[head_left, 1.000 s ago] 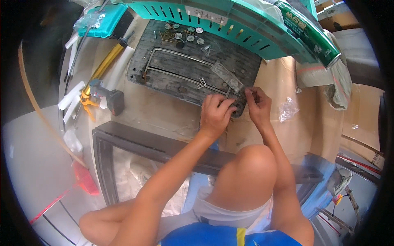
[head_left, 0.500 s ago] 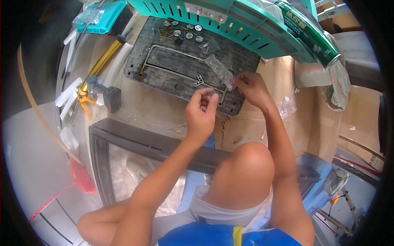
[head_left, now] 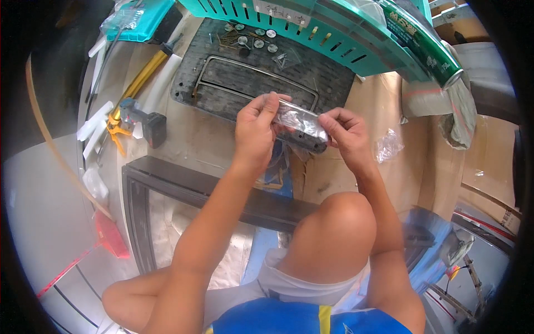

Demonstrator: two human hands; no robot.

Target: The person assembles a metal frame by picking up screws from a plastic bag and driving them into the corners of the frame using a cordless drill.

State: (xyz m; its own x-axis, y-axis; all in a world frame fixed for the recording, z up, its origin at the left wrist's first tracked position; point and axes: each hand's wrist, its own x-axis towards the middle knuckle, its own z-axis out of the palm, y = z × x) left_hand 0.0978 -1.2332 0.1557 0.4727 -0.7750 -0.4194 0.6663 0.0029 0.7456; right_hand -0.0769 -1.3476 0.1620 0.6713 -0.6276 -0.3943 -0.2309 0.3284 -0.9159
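Note:
Between my two hands a clear plastic bag (head_left: 300, 120) is stretched over the near right part of a dark board. My left hand (head_left: 257, 125) pinches its left end between thumb and fingers. At its right end, my right hand (head_left: 346, 133) grips the plastic the same way. Whether the bag holds anything is hard to make out. Behind it, a thin metal frame (head_left: 261, 65) lies on the dark board (head_left: 192, 67). Several round metal discs (head_left: 258, 43), some screws (head_left: 228, 39) and a small bag of fittings (head_left: 286, 59) lie at the board's far side.
A teal slatted crate (head_left: 334, 42) stands behind the board, with a green can (head_left: 423, 44) on its right. At left lie a cordless drill (head_left: 144, 123) and a yellow caulking gun (head_left: 146, 75). A dark rectangular frame (head_left: 183, 183) lies before my knees; crumpled plastic (head_left: 389, 146) rests on the cardboard (head_left: 423, 167).
My left hand has come up to the bag and now grips its left end. The bag has moved nearer to me and is stretched lengthwise. My right hand has lowered slightly with it.

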